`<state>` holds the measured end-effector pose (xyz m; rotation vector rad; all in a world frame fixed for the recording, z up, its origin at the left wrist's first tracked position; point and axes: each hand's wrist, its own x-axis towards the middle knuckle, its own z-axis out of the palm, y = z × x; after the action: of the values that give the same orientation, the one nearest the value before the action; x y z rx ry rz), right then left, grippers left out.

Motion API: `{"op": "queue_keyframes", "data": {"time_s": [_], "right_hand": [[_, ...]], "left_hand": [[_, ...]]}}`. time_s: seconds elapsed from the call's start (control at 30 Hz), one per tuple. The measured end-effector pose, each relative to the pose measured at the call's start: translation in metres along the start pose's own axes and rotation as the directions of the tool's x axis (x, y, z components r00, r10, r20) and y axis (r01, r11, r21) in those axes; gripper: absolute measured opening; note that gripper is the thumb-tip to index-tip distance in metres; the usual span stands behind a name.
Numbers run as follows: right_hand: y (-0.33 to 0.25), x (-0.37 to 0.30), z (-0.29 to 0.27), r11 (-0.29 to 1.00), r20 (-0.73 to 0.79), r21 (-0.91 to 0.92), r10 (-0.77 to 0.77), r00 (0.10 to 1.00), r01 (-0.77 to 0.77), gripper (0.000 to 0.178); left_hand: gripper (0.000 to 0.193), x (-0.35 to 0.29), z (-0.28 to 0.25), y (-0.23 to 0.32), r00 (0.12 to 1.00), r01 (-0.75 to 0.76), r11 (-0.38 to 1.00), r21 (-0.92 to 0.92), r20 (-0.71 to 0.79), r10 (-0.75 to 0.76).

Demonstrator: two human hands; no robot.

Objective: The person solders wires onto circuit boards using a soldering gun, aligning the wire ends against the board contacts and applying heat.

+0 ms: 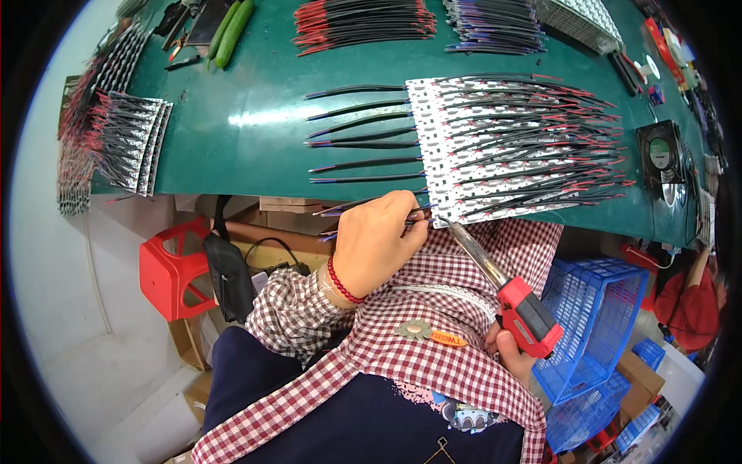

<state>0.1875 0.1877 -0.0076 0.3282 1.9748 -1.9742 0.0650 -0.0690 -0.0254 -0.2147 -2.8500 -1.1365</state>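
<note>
Green and shiny, the long table (209,155) fills most of the top. Below its right side stands a blue crate (591,325), and below its left side is a red stool (174,267).

A white sheet of little boards (435,155) lies at the table's near edge, perhaps so both hands can reach it easily. Black wires (371,145) stick out on both its sides. On the left they have gaps between them, maybe so they don't tangle. Farther back, a red and black bundle (363,23) lies apart from a blue and black bundle (495,25), likely so they don't mix.

A soldering iron (530,313) points up at the sheet's near left corner. By that corner, the left hand (379,240) seems to pinch a thin dark wire (410,223) between thumb and first finger, probably to keep it steady. The right hand (512,357) holds the iron's handle, away from the metal end, which probably gets hot. Its thumb bends beside the handle; some fingers are hidden, so I can't tell how tightly they squeeze.
</note>
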Motion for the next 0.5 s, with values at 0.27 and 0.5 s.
{"op": "queue_keyframes", "data": {"time_s": [0.27,0.5], "right_hand": [[0.006,0.004,-0.002,0.989,0.024,-0.116,-0.089,0.996,0.091,0.003],[0.008,0.003,0.001,0.99,-0.002,-0.087,-0.114,0.993,0.114,0.004]], "left_hand": [[0.013,0.001,0.002,-0.003,0.999,-0.033,0.999,0.014,0.002,0.033],[0.015,0.003,0.002,0.002,0.998,-0.064,0.994,0.084,0.006,0.064]]}}
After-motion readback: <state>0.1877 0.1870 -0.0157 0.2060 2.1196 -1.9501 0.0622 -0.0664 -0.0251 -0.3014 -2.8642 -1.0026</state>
